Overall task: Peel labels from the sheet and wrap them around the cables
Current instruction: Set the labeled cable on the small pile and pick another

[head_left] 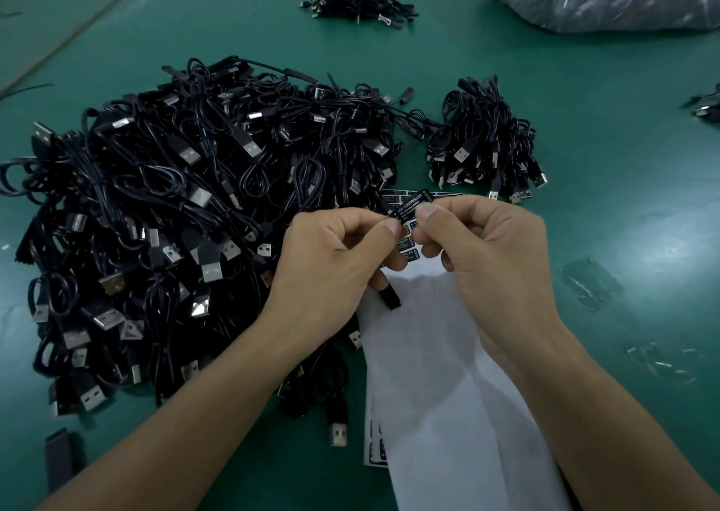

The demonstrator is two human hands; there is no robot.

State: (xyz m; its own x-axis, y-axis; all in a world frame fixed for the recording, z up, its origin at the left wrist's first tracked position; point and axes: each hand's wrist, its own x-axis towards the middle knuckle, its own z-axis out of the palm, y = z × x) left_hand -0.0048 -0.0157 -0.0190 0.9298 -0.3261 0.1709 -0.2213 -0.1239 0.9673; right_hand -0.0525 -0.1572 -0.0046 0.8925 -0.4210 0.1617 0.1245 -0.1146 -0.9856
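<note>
Over sheet [440,374], left hand [335,253], right hand [495,249] pinching label [407,203] (long axis up-right)

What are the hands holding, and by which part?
Left hand and right hand pinch a black label by its lower edge, one at each end. The left hand also grips a cable, its black end poking out below.

Dim, bluish overhead light, soft shadows, wide-angle bending at slightly blurred edges.
</note>
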